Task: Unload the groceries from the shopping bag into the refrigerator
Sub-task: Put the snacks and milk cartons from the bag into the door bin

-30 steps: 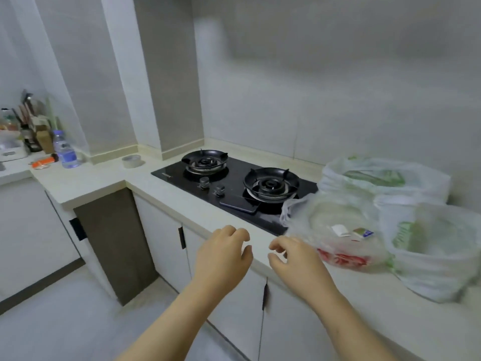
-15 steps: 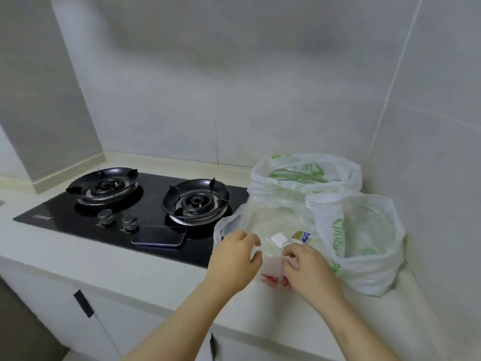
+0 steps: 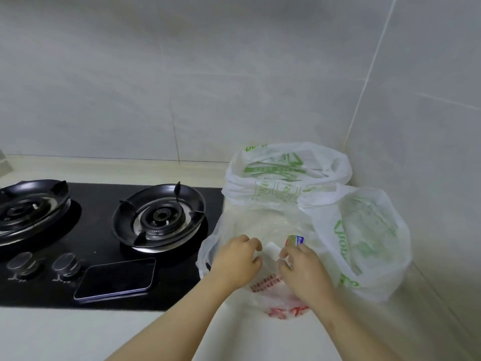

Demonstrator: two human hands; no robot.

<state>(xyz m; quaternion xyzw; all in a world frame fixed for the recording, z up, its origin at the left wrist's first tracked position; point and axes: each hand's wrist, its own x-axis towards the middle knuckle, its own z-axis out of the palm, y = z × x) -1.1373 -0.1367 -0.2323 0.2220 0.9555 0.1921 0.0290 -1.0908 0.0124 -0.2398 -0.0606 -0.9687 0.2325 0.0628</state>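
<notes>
A translucent shopping bag (image 3: 263, 222) with red print stands on the pale counter (image 3: 78, 334) just right of the hob. My left hand (image 3: 235, 261) grips its near left rim with curled fingers. My right hand (image 3: 303, 269) pinches the near right rim beside a small white tag (image 3: 273, 250) and a coloured label (image 3: 295, 241). Two white bags with green print stand behind: one at the back (image 3: 286, 173), one to the right (image 3: 364, 238). What the bags hold is hidden. No refrigerator is in view.
A black two-burner gas hob (image 3: 104, 230) lies left of the bags, with a dark phone (image 3: 115, 278) lying on its front edge beside two knobs. Tiled walls close the corner behind and to the right of the bags.
The view has swung right and drawn closer to the bags. Both hands moved from above the counter edge onto the front bag's rim and took hold of it.
</notes>
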